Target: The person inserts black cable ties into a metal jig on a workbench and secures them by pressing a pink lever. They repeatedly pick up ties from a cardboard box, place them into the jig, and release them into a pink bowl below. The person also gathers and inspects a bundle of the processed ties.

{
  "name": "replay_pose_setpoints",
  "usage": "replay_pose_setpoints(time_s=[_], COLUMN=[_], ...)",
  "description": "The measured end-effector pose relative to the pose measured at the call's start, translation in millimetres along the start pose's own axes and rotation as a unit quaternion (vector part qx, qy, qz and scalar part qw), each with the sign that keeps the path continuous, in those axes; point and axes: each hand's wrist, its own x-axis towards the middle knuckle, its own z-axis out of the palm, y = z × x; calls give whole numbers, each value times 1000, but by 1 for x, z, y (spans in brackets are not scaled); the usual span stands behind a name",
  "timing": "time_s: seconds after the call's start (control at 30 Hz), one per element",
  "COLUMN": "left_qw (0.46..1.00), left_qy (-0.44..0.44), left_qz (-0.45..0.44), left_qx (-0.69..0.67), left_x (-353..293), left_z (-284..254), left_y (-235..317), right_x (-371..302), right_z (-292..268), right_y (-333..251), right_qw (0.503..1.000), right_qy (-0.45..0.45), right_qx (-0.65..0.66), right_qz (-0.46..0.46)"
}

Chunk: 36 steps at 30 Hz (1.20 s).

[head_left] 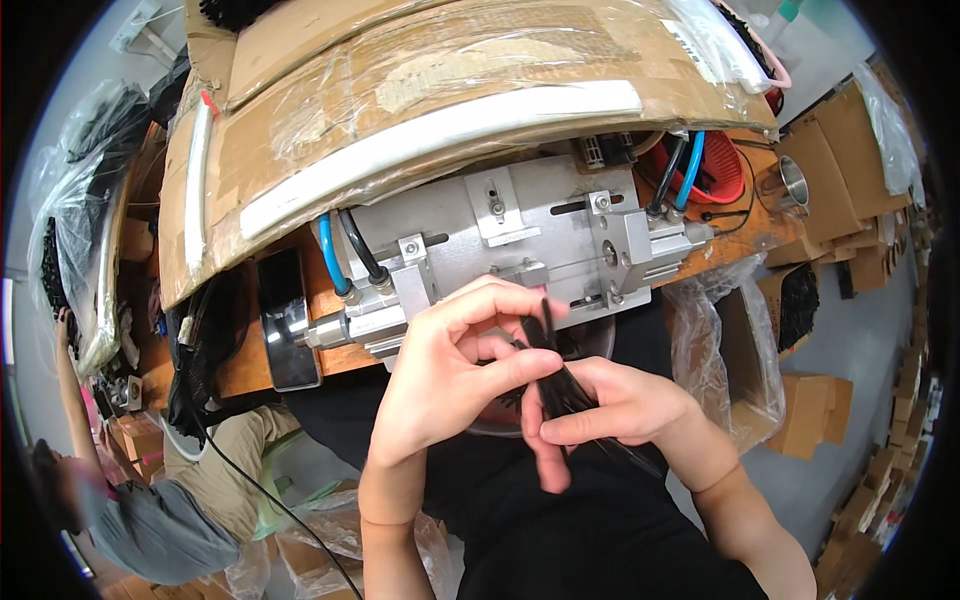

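In front of my body, my right hand (615, 405) is wrapped round a bundle of thin black strips (563, 394), whose ends stick out below the palm. My left hand (450, 365) closes its thumb and fingers on the upper end of the same bundle, where one dark piece (538, 325) stands up between the fingers. What exactly these strips are I cannot make out. Just beyond my hands lies a silver metal fixture (460, 215) with an air cylinder at each end. Part of a clear bowl (597, 338) shows behind and below the fingers.
A taped cardboard box (330, 120) overhangs the fixture. Blue hoses (330, 255) and black hoses run into the cylinders. A phone (287, 320) lies at the left and a red basket (715, 170) at the far right. Another person (165, 525) sits at the left.
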Motion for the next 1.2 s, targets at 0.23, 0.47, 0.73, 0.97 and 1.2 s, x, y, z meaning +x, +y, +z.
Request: replay_pose_setpoints(time_s=[0.23, 0.47, 0.73, 0.97, 1.2], left_qw=[995, 992, 990, 993, 992], left_qy=[22, 52, 57, 63, 47], left_qz=[-48, -52, -16, -17, -29], left_qx=[-89, -98, -127, -93, -110], left_x=[-11, -3, -13, -16, -18], left_z=[-9, 6, -1, 2, 2], left_y=[-2, 14, 6, 13, 17], right_x=[-16, -18, -21, -26, -29], right_z=[21, 23, 29, 31, 32], right_y=[-12, -8, -5, -1, -6], right_qw=[997, 999, 996, 996, 998], right_qy=[51, 24, 24, 31, 52], right_qx=[62, 22, 83, 83, 24], right_qz=[10, 3, -14, -16, -2])
